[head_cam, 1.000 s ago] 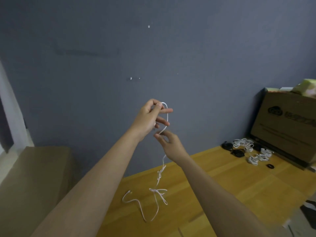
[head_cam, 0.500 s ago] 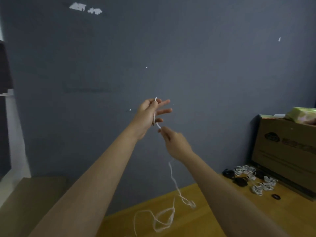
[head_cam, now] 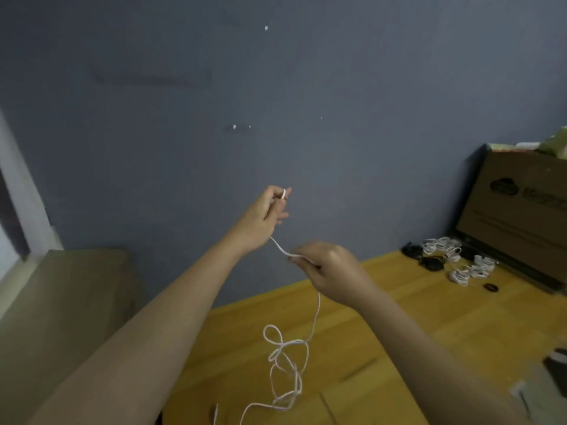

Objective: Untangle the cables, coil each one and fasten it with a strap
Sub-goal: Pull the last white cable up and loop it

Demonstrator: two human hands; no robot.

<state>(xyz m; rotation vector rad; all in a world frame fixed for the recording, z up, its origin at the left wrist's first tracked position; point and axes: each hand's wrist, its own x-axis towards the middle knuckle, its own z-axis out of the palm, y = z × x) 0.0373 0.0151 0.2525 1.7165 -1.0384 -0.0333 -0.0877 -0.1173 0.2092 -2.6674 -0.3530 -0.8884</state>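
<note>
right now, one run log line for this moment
left hand: grips white cable | right hand: pinches it lower | tail: tangled

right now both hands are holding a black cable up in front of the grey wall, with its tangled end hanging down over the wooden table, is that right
Not quite: the cable is white, not black, as the head view shows. The rest holds: the left hand and the right hand both hold it up in front of the grey wall, and its tangled end hangs down over the wooden table.

white cable (head_cam: 314,320), yellow wooden table (head_cam: 429,326), blue-grey wall (head_cam: 306,87)
</note>
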